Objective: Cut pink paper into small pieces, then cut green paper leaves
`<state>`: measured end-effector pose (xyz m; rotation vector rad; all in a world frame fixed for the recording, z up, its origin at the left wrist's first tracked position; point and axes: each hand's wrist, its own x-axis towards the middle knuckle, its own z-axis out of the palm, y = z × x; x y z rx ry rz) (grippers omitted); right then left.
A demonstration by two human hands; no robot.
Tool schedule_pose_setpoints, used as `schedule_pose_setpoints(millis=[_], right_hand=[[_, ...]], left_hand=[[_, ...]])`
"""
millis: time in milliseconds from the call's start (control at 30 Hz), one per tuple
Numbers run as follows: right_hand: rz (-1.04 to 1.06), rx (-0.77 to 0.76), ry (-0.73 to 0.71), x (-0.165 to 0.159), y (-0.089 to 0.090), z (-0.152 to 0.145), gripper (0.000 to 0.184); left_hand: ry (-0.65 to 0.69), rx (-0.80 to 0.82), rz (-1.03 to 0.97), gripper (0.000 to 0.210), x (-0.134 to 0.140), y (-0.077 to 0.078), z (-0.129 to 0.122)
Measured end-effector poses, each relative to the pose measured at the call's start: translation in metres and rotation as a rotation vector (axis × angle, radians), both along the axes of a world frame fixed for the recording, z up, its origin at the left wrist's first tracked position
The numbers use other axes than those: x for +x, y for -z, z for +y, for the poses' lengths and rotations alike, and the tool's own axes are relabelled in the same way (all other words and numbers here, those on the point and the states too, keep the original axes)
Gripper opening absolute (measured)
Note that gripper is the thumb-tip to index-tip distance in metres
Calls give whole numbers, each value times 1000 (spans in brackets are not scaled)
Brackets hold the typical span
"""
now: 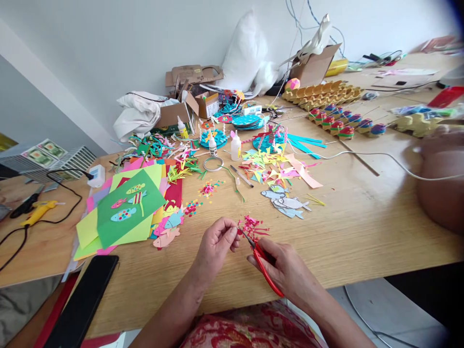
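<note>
My right hand (pixel 286 266) is closed around red-handled scissors (pixel 266 273), their blades pointing up and left toward my other hand. My left hand (pixel 219 241) pinches a small piece at the blade tips; a bit of red shows there, but most of it is hidden by the fingers. Just beyond the blades lies a pile of red-pink paper scraps (pixel 253 224). Farther off, grey-blue paper fish (pixel 290 203) rest on the table to the right, and coloured paper fish (pixel 168 237) lie to the left.
Stacked coloured paper (pixel 125 224) with fish on its green top sheet covers the left. A black phone (pixel 85 299) lies at the near edge. Glue bottles (pixel 235 146), a pen (pixel 242 176) and paper strips stand or lie mid-table. Egg cartons (pixel 322 94) and a person's arm (pixel 440 188) are at right.
</note>
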<state>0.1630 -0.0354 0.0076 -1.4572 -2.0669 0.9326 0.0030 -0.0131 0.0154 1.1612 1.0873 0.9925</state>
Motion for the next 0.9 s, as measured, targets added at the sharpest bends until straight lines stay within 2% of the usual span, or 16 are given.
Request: schedule_pose_setpoints(millis=[233, 900], right_hand=[[2, 11, -3, 0, 2, -1, 29], [-24, 19, -27, 1, 0, -1, 31]], left_hand=[[55, -29, 3, 20, 1, 0, -2], [-2, -19, 7, 19, -3, 0, -1]])
